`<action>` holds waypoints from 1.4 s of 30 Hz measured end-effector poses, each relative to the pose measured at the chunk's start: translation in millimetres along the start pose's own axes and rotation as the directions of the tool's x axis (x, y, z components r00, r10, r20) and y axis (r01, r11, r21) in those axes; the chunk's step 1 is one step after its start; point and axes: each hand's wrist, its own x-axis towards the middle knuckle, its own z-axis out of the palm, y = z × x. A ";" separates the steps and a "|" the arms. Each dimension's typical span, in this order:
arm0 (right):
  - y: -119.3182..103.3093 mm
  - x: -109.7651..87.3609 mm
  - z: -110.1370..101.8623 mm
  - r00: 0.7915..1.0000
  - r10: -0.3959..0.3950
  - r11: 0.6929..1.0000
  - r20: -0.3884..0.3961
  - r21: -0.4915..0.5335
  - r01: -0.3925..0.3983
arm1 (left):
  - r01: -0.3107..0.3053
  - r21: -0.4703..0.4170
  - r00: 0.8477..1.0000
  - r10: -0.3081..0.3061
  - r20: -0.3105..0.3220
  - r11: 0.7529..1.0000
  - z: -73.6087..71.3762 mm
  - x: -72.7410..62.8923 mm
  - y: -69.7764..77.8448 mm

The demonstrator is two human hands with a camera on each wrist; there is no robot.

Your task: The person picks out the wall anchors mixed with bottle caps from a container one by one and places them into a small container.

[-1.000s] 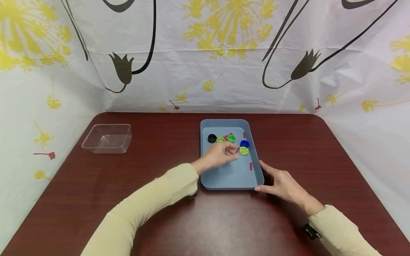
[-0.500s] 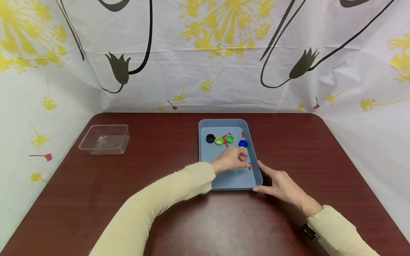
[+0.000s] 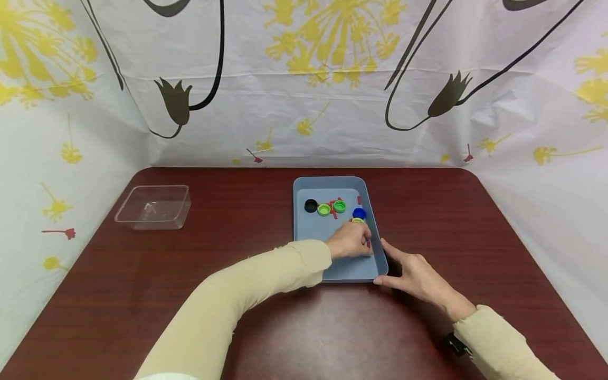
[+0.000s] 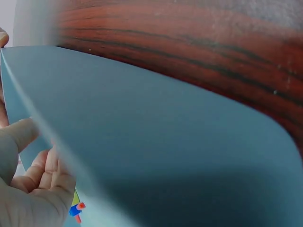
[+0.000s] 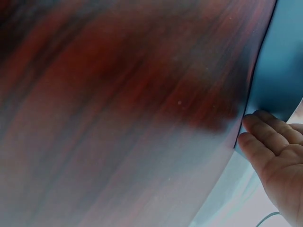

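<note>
Inside the blue-grey tray [image 3: 313, 269], my left hand [image 3: 350, 240] is down near the right wall. Its thumb and forefinger close on a small red stick [image 3: 368, 245]; the left wrist view hides their tips behind the tray wall. My right hand [image 3: 420, 274] braces the tray's near right corner, thumb on the front edge and straight fingers [image 5: 258, 132] against the side. Farther back in the tray lie a black cap [image 3: 311, 206], a yellow-green cap [image 3: 324, 210], a green cap [image 3: 339, 206] and a blue cap [image 3: 359, 213]. A second yellow-green cap [image 3: 358, 220] is partly covered by my left hand.
A clear plastic box [image 3: 154, 207] stands at the back left of the dark red-brown table [image 3: 237, 200]. Several more red sticks [image 3: 334, 215] lie among the caps. A patterned cloth [image 3: 266, 116] hangs around the table's back and sides.
My left hand has moved right and nearer within the tray, from beside the caps to the red stick by the right wall. The right hand stays on the corner.
</note>
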 end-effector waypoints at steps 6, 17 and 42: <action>1.4 3.5 1.2 1.000 -0.024 1.000 -0.007 -0.003 0.024 | 0.012 0.140 1.000 -0.014 0.017 0.990 -0.8 2.9 4.7; -0.6 5.9 0.3 1.000 -0.026 0.999 -0.006 -0.019 0.026 | 0.015 0.230 1.000 -0.014 -0.005 0.973 2.6 3.5 5.8; 2.5 1.6 2.5 1.000 0.007 0.999 -0.004 -0.050 -0.008 | 0.073 -0.339 0.987 -0.116 -0.108 0.938 -51.8 -29.6 -4.6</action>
